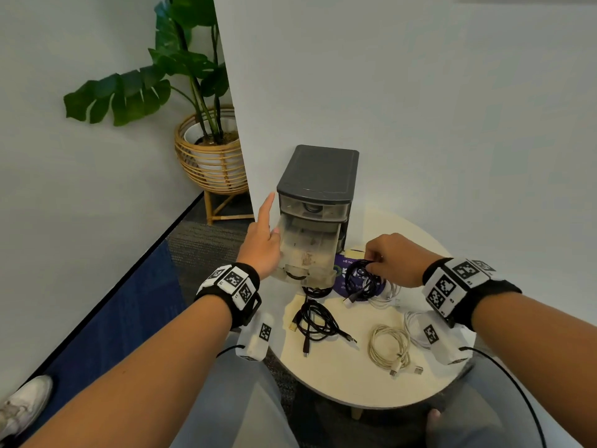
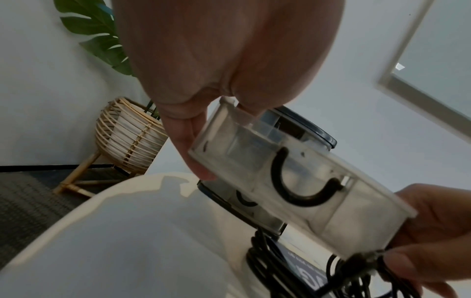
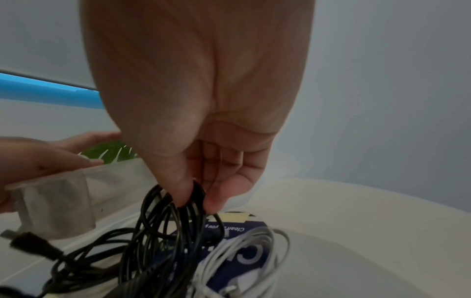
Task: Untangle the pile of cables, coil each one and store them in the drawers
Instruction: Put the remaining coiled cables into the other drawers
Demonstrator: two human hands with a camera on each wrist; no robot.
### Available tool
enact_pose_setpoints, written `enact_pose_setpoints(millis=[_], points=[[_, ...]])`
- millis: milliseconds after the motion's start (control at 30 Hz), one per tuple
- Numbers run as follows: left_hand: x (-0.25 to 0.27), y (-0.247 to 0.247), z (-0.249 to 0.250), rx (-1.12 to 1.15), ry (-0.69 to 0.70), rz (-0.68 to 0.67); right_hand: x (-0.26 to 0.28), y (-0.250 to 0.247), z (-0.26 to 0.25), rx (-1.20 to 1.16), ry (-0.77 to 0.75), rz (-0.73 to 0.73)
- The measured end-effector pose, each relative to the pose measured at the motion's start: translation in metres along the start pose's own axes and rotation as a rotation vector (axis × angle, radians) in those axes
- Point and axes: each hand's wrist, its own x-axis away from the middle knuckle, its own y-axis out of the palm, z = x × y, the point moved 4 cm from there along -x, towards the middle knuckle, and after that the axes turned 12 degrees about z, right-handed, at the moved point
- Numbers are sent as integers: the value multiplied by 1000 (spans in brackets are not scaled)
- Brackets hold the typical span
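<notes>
A dark grey drawer unit (image 1: 318,176) stands at the back of the round table (image 1: 339,373). Its translucent middle drawer (image 1: 307,247) (image 2: 339,209) (image 3: 56,203) is pulled far out and looks empty. My left hand (image 1: 263,244) (image 2: 183,129) grips the drawer's left wall, index finger pointing up. To the right of the drawer front, my right hand (image 1: 387,260) (image 3: 201,193) pinches a coiled black cable (image 1: 358,279) (image 3: 163,231) between thumb and fingers, lifting it a little above the table. The top drawer is closed with something dark inside.
On the table lie a loose black cable (image 1: 315,321), a beige coil (image 1: 389,345), white cables (image 1: 387,294) and a purple card (image 1: 342,270). A potted plant in a rattan stand (image 1: 213,156) sits left of the wall corner. A shoe (image 1: 22,405) is at lower left.
</notes>
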Motion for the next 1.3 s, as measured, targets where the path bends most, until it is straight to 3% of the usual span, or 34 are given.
enact_pose_setpoints(millis=[167, 300, 400, 500, 600, 767, 967, 1033, 1100, 1200, 1300], points=[[0, -4, 3, 26, -46, -22, 5, -41, 13, -162, 87, 57], [-1, -7, 3, 57, -88, -38, 7, -73, -8, -534, 167, 171], [-2, -6, 3, 125, -148, -52, -8, -66, -39, -720, 245, 210], [-5, -5, 2, 197, -183, -20, -27, -38, -65, -854, 399, 151], [-7, -5, -1, 202, -192, 2, -44, -6, -71, -830, 510, 136], [-6, -6, 2, 221, -188, -16, -52, -2, -71, -635, 496, 263], [-8, 2, 4, 147, -187, -85, -40, -1, -69, -667, 415, 329], [-8, 4, 5, 107, -186, -118, -39, -7, -70, -549, 283, 403], [-7, 5, 4, 87, -182, -137, -35, -15, -76, -350, 56, 465], [-5, 3, 6, 80, -171, -147, -29, -15, -88, -154, -218, 341], [-6, 2, 6, 47, -176, -142, -27, -10, -94, 49, -325, 202]])
